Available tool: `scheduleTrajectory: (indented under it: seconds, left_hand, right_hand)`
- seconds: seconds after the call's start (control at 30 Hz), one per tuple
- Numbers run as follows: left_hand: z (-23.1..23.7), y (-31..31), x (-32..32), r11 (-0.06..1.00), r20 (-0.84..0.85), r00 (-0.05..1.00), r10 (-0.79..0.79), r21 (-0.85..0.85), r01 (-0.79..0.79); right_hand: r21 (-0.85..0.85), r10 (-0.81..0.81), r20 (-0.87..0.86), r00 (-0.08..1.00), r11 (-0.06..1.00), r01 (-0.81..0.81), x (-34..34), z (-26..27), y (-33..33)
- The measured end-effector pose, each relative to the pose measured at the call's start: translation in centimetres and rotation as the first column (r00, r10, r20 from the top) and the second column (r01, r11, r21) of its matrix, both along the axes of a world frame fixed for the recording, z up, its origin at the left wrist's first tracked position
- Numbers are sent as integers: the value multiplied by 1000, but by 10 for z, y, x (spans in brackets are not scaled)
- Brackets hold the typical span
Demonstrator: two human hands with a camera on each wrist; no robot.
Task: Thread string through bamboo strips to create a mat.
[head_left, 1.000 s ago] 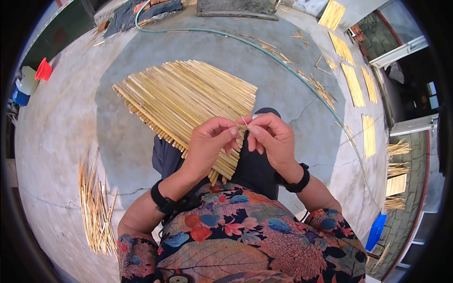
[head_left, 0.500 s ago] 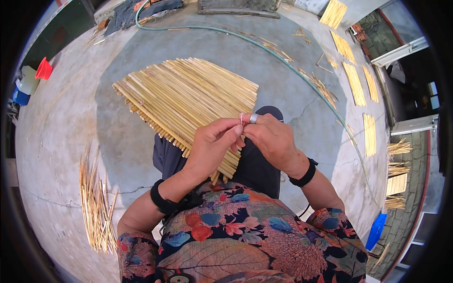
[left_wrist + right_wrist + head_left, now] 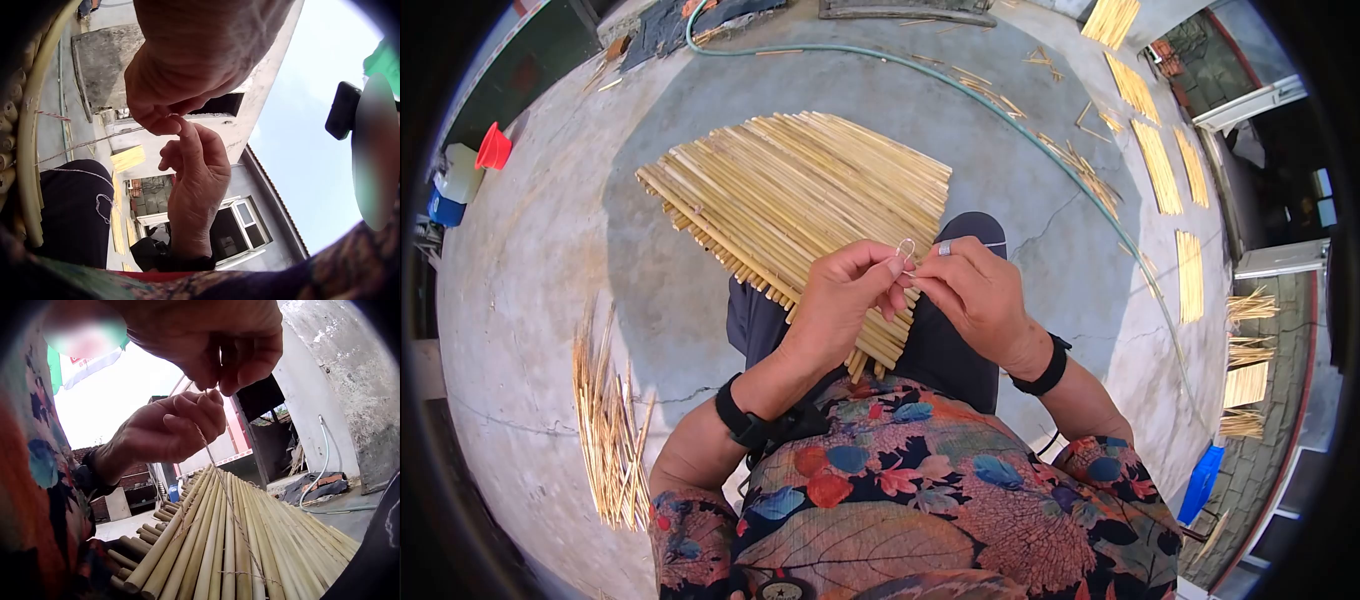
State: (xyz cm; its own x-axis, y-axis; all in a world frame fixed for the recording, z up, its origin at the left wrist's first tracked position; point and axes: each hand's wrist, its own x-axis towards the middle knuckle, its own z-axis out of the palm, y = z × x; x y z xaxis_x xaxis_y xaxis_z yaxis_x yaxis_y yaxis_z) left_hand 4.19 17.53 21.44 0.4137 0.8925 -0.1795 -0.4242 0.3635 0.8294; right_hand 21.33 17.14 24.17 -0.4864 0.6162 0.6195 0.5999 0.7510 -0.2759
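Observation:
My left hand (image 3: 835, 302) pinches a thin twisted string (image 3: 231, 500) between thumb and forefinger, and a small loop of it (image 3: 907, 247) stands up above the fingertips. Close beside it, my right hand (image 3: 978, 305), with a ring on one finger, pinches the same string; the fingertips of both hands nearly meet. From the hands the string slants down to a mat of straight reed stalks (image 3: 800, 190). This mat lies across the lap below the hands, its stalks side by side. In the left wrist view, a loose string end (image 3: 103, 206) hangs over the dark trouser knee (image 3: 78, 215).
Loose stalks (image 3: 608, 430) lie in a pile on the concrete at left. A green hose (image 3: 1000, 105) curves over the floor beyond the mat. Several flat stalk bundles (image 3: 1155, 165) line the right side. A red bucket (image 3: 494, 147) stands far left.
My right hand has turned over, knuckles up, and drawn slightly right from the left fingertips. A string loop now stands above my left fingers, which stay nearly in place.

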Motion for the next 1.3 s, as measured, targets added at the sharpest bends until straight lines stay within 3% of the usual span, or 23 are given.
scheduleTrajectory:
  seconds: [0.07,0.1,0.17,0.2,0.27,0.3,0.37,0.6,0.77,0.9,0.97,1.0,1.07,1.2,1.3]
  left_hand:
    - [-1,0,-1,1000,22,999,27,2,-27]
    - [-1,0,-2,1000,27,1000,7,8,-7]
    - [-1,0,-4,1000,30,999,-15,11,14]
    - [0,0,-6,997,-40,999,-20,70,23]
    - [-1,0,-8,991,-111,994,-25,126,39]
    - [-3,0,-9,987,-123,991,-42,151,60]
    - [-5,2,-11,981,-135,989,-57,175,80]
    - [-1,4,-18,958,-263,950,-167,185,219]
    - [-4,4,-19,932,-311,941,-133,284,226]
    - [-6,0,-16,956,-312,947,-74,248,157]
    - [-5,-1,-15,964,-314,948,-56,231,134]
    - [-5,-1,-15,970,-302,952,-45,216,114]
    - [-6,-2,-15,975,-290,956,-38,199,99]
    - [-3,-3,-12,976,-263,965,0,212,58]
    - [-3,-5,-11,969,-285,957,51,245,21]
  right_hand:
    - [-396,-103,-71,992,916,67,0,0,-6]
    - [-397,-102,-72,992,915,66,0,-2,-5]
    - [-655,-149,-277,949,752,-73,2,-6,-3]
    - [-656,-149,-277,949,751,-73,2,-4,-2]
    - [-769,-155,-315,937,620,-156,1,2,0]
    - [-770,-156,-315,936,619,-155,2,2,0]
    - [-847,-204,-368,907,476,-236,2,2,2]
    - [-825,-165,-464,870,438,-357,0,-6,5]
    - [-870,-211,-465,860,287,-401,-1,-6,9]
    - [-842,-214,-497,841,354,-408,-2,-11,9]
    - [-716,-208,-465,860,660,-227,0,-9,10]
    - [-717,-207,-465,861,658,-229,0,-5,9]
    - [-634,-130,-351,927,762,-134,-2,6,4]
    - [-656,-149,-281,948,751,-77,-9,6,-3]
    - [-672,-262,-316,912,741,-19,-10,0,-2]
